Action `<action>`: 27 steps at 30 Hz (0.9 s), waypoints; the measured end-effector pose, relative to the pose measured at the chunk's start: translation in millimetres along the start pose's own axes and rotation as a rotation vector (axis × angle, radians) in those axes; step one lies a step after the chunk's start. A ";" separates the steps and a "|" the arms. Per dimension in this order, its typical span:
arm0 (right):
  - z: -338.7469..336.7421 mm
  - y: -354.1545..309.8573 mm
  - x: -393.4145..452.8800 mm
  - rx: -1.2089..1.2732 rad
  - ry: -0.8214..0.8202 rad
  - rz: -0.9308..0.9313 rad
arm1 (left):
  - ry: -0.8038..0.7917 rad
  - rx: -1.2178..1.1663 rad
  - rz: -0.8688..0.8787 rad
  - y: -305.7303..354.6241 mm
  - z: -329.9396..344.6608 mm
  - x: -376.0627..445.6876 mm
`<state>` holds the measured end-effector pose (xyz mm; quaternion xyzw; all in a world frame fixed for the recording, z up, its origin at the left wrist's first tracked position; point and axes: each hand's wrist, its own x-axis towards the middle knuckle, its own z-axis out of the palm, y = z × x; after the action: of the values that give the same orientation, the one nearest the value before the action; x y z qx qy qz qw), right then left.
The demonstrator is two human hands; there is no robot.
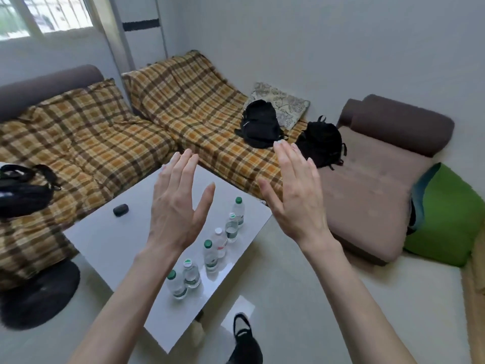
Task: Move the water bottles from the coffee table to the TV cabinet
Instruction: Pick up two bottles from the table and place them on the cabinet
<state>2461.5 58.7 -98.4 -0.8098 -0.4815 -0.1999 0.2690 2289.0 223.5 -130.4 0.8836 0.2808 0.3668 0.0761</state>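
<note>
Left hand point(178, 206): raised above the coffee table point(105, 240), back toward the camera, fingers straight and spread, thumb set wide. It holds nothing and touches nothing.

Right hand point(296, 198): raised at the same height, well apart from the left hand, fingers straight and close together, thumb angled out. It holds nothing and touches nothing.

Water bottles point(210, 256): six, upright, in a loose row along the right edge of the coffee table, below the hands. Some caps are green, others white.

A small dark case point(120, 209) lies on the far part of the table, apart from the bottles. A sofa with a plaid cover point(170, 106) stands behind the table.
</note>
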 end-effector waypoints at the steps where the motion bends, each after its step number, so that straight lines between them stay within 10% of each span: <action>1: 12.2 4.4 12.0 0.014 -0.011 -0.026 | 0.008 0.011 -0.023 -3.6 8.5 5.2; 27: 238.5 100.8 253.4 0.275 -0.284 -0.443 | 0.100 0.217 -0.516 -69.7 171.7 130.5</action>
<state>2682.0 339.4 -160.1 -0.6609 -0.7018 -0.0713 0.2562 2451.8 365.7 -198.6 0.7668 0.5373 0.3464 0.0580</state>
